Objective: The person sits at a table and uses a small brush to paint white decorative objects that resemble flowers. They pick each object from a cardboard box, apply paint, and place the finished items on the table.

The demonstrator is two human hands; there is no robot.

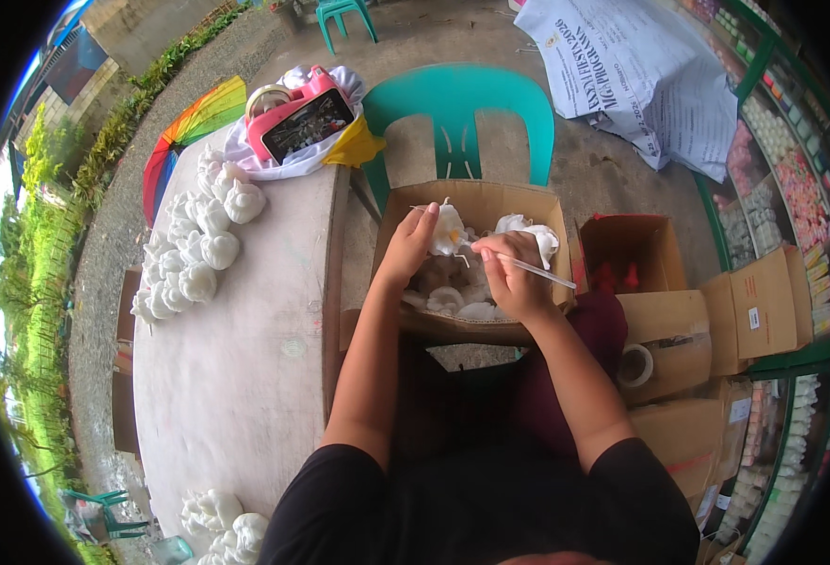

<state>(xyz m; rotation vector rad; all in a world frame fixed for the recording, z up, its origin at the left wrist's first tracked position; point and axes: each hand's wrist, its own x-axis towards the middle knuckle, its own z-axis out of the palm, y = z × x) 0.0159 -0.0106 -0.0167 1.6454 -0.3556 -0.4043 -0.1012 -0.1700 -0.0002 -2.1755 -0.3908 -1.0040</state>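
Observation:
Above the open cardboard box (406,197) on my lap, my left hand (410,245) pinches a small white flower-like piece (449,229) with a yellow spot on it. My right hand (517,275) is closed around a thin whitish stick (539,270), whose left end points at that piece. A few thin strands hang from the piece. Behind my right hand, more white pieces (532,232) lie at the box's far side. Others (446,300) fill the bottom, partly in shadow. What exactly they are made of I cannot tell.
On the pale table (245,377) at my left sit rows of white rounded bundles (194,235) and a phone (308,125) against a pink holder. A teal chair (462,104) stands beyond the box. Right are a smaller box (632,231), a tape roll (634,365) and stocked shelves.

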